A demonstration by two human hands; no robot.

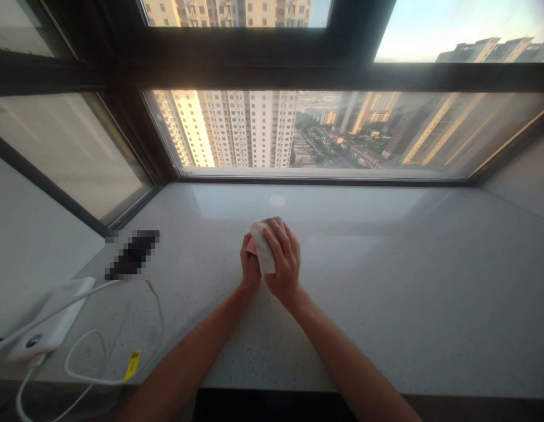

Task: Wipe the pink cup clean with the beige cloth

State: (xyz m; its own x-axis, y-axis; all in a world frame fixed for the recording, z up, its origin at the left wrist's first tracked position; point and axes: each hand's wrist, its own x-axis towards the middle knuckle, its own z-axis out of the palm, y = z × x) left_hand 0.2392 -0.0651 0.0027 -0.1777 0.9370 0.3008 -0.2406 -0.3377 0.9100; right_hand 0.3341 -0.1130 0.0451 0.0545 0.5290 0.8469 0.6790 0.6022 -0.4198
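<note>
Both of my hands are together above the middle of the pale speckled sill. My right hand (286, 261) is closed over a folded white cloth (266, 253), its fingers curved across the top. From the left side, my left hand (250, 266) grips a small pink object (251, 246). Only a pink patch of it shows beside the cloth; the rest is covered, so its kind cannot be made out. The cloth lies against this pink object, between the two palms.
On the left of the sill (386, 305) lies a white power strip (56, 322) with a white cable (96, 381) looping off it. A yellow tag (132, 366) hangs on the cable. Near them is a dark, pixelated object (133, 255). A dark window frame (325, 183) borders the back.
</note>
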